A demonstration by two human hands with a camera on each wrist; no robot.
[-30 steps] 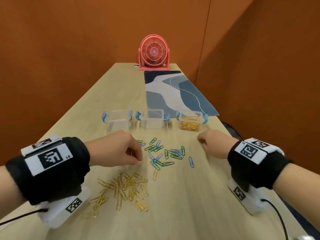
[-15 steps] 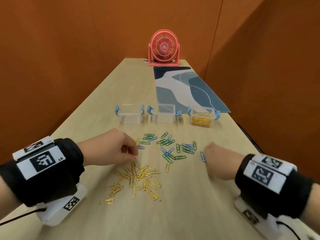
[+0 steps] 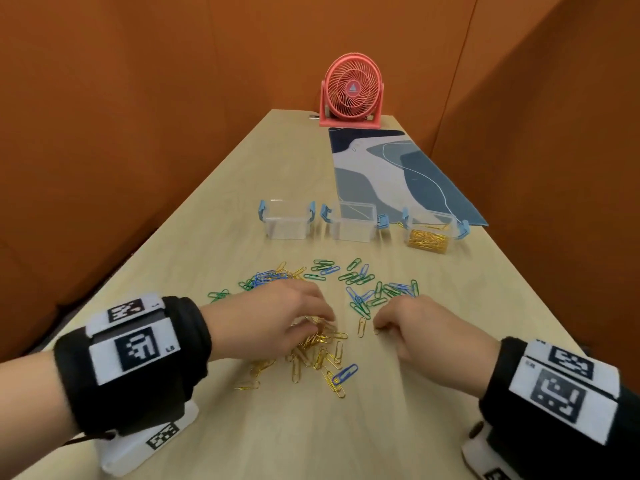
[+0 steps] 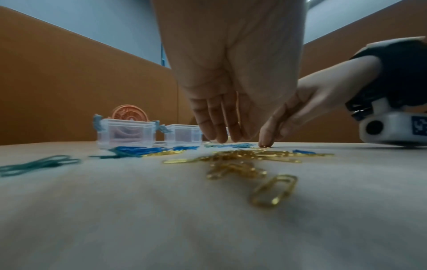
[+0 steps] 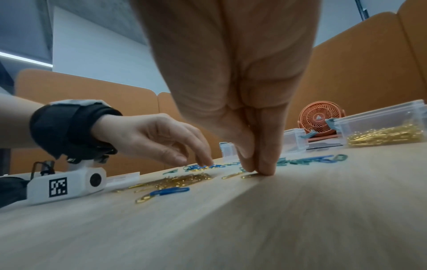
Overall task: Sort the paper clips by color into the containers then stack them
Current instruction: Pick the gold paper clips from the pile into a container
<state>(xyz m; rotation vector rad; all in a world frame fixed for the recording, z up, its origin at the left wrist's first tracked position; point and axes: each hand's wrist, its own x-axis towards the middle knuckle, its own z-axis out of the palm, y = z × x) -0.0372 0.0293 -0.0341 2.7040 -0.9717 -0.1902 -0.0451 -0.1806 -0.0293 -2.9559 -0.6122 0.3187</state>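
Observation:
A pile of gold paper clips (image 3: 318, 348) lies on the table (image 3: 398, 427) between my hands, with one blue clip (image 3: 344, 374) at its near edge. Green and blue clips (image 3: 363, 278) are scattered behind it. My left hand (image 3: 277, 320) hangs over the pile, its loosely straight fingers (image 4: 219, 131) touching clips. My right hand (image 3: 415, 327) pinches thumb and finger (image 5: 254, 164) down on a single gold clip (image 5: 249, 175). Three clear containers stand behind: left (image 3: 285, 221) and middle (image 3: 353, 223) hold nothing, and the right one (image 3: 429, 233) holds gold clips.
A red desk fan (image 3: 351, 91) stands at the table's far end, with a blue patterned mat (image 3: 398, 174) in front of it. Orange partition walls (image 3: 121, 133) close in both sides. Bare tabletop lies near me, in front of the pile.
My left hand has moved right onto the gold pile. My right hand has come back from the gold container and moved left, down onto a gold clip beside the pile.

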